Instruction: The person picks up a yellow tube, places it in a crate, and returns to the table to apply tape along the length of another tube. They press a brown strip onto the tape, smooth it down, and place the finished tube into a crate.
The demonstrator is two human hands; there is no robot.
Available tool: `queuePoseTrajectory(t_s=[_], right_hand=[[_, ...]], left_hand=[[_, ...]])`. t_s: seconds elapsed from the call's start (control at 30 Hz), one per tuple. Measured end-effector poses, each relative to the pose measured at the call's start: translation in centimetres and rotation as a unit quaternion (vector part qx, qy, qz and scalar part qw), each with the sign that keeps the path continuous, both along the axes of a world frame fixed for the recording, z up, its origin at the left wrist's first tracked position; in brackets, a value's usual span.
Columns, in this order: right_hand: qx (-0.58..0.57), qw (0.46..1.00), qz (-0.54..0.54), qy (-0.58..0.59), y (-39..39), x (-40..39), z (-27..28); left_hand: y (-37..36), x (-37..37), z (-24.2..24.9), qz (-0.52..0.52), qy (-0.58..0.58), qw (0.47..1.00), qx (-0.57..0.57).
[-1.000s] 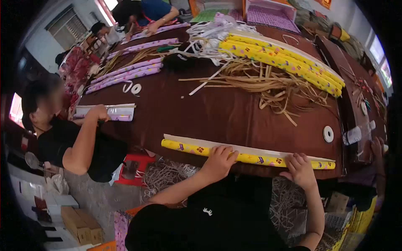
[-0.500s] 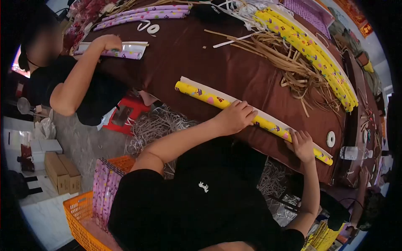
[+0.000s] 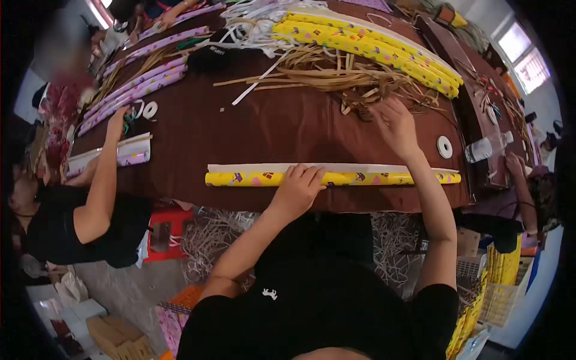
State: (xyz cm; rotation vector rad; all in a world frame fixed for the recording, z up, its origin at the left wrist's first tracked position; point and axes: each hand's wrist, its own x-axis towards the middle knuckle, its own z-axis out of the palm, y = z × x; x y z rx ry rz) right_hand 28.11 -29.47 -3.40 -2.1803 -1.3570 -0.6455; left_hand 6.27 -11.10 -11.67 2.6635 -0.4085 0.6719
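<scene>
With twelve o'clock pointing away across the dark-red covered table (image 3: 264, 138), the long yellow patterned roll (image 3: 240, 179) lies near the front edge, running from nine to three o'clock. The left hand (image 3: 294, 191) lies over its middle, fingers curved round the top and holding it down, probably because a round thing could otherwise roll off. A flat pale strip (image 3: 240, 168) shows along its far side, just under the fingertips.

The right hand (image 3: 396, 129) is off the roll, at one o'clock from the left, over the near side of a loose heap of tan flat strips (image 3: 312, 77). Its fingers are partly bent; whether they pinch a strip or are free, I cannot tell (the tangle is too blurred there). The heap seems set within arm's reach for easy picking.

Beyond the heap, also around one o'clock, more yellow patterned rolls (image 3: 372, 45) lie side by side, perhaps so that they prop one another. Towards half past two sit a white ring-shaped tape reel (image 3: 444, 147) and, farther out, a clear plastic bottle (image 3: 487, 147) on its side.
</scene>
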Motion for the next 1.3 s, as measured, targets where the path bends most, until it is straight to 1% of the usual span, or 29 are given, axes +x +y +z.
queuePoseTrajectory(t_s=[0.07, 0.13, 0.2, 0.23, 0.3, 0.33, 0.37, 0.43, 0.47, 0.5, 0.53, 0.57, 0.6, 0.63, 0.67, 0.7, 0.77, 0.8, 0.87, 0.97, 1.0, 1.07, 1.1, 1.13, 1.2, 1.23, 1.3], right_hand=[[0.056, 0.997, 0.0, 0.058, 3.4, 2.2, -0.5], [0.066, 0.998, 0.015, -0.008, 6.9, 5.4, -1.2], [0.035, 0.999, 0.01, -0.003, 9.6, 8.1, -2.5], [0.043, 0.999, 0.004, -0.003, 10.4, 9.1, -2.6], [-0.123, 0.988, -0.018, 0.091, 11.8, 10.6, -3.1], [-0.158, 0.977, -0.031, 0.139, 12.3, 11.1, -3.0], [-0.153, 0.977, -0.032, 0.142, 12.4, 11.2, -3.2], [-0.115, 0.985, -0.043, 0.119, 12.3, 11.3, -3.3], [-0.11, 0.979, -0.047, 0.163, 12.1, 10.1, -2.0], [-0.109, 0.979, -0.049, 0.164, 12.1, 9.3, -1.8], [-0.003, 0.972, 0.026, 0.233, 12.0, 8.8, -1.7], [0.104, 0.944, 0.101, 0.296, 12.0, 7.6, -1.0], [0.156, 0.932, 0.106, 0.31, 11.9, 6.1, -0.6], [0.132, 0.963, 0.114, 0.206, 11.5, 4.3, 0.4], [0.105, 0.982, 0.12, 0.1, 10.9, 2.7, 1.2], [0.074, 0.989, 0.124, -0.02, 10.2, 1.1, 1.3], [-0.089, 0.982, 0.099, -0.136, 8.6, -1.3, 0.1], [-0.201, 0.963, 0.077, -0.165, 7.7, -2.7, -0.5], [-0.245, 0.939, 0.115, -0.214, 6.0, -4.5, -1.4], [-0.29, 0.907, 0.128, -0.276, 3.5, -7.4, -1.9], [-0.278, 0.909, 0.126, -0.284, 2.9, -8.5, -1.8], [-0.312, 0.896, 0.129, -0.286, 2.3, -10.2, -1.7], [-0.348, 0.892, 0.115, -0.265, 2.2, -11.3, -1.4], [-0.349, 0.892, 0.114, -0.263, 1.9, -12.0, -1.6], [-0.33, 0.913, 0.091, -0.222, 1.6, -13.4, -2.2], [-0.362, 0.912, 0.069, -0.179, 1.1, -14.8, -1.5], [-0.372, 0.922, 0.072, -0.084, -0.6, -17.0, 0.8]], left_hand=[[0.0, 0.0, -0.1, 0.011, 0.001, 1.0, -0.007], [0.0, 0.1, -0.5, -0.005, -0.008, 1.0, -0.005], [0.0, 0.0, -0.5, 0.008, 0.003, 1.0, -0.005], [-0.1, 0.1, -0.4, 0.007, 0.001, 1.0, -0.009], [0.0, 0.1, -0.4, 0.003, 0.006, 1.0, 0.0], [0.0, 0.1, -0.4, 0.005, 0.011, 1.0, -0.001], [0.0, 0.0, -0.4, 0.003, 0.013, 1.0, 0.004], [-0.1, 0.1, -0.3, 0.004, 0.013, 1.0, -0.016], [0.0, 0.1, -0.3, 0.002, 0.015, 1.0, -0.014], [-0.1, 0.1, -0.3, 0.005, 0.013, 1.0, -0.016], [-0.1, 0.2, -0.3, 0.007, 0.01, 1.0, -0.018], [-0.1, 0.2, -0.4, 0.004, 0.01, 1.0, -0.018], [0.0, 0.2, -0.5, 0.002, 0.007, 1.0, -0.019], [0.0, 0.3, -0.6, 0.0, 0.004, 1.0, -0.021], [-0.1, 0.4, -0.6, -0.003, 0.004, 1.0, -0.022], [0.0, 0.4, -0.6, 0.002, 0.005, 0.999, -0.035], [-0.1, 0.1, -0.8, 0.007, 0.011, 0.999, -0.051], [-0.2, 0.1, -0.9, 0.011, -0.002, 0.998, -0.067], [-0.3, 0.2, -0.7, 0.016, -0.031, 0.996, -0.077], [-0.2, 0.3, -1.0, 0.006, -0.007, 0.996, -0.09], [0.0, 0.2, -1.0, 0.005, 0.023, 0.996, -0.085], [-0.1, 0.3, 0.2, 0.0, 0.016, 0.997, -0.07], [-0.1, 0.3, 0.6, -0.005, 0.009, 0.999, -0.052], [-0.1, 0.4, 0.2, -0.006, 0.01, 0.999, -0.052], [0.0, 0.5, -0.7, -0.001, 0.005, 1.0, -0.012], [0.1, 0.4, -0.6, -0.001, 0.005, 1.0, -0.011], [0.0, 0.1, -0.1, 0.008, 0.035, 0.999, 0.007]])
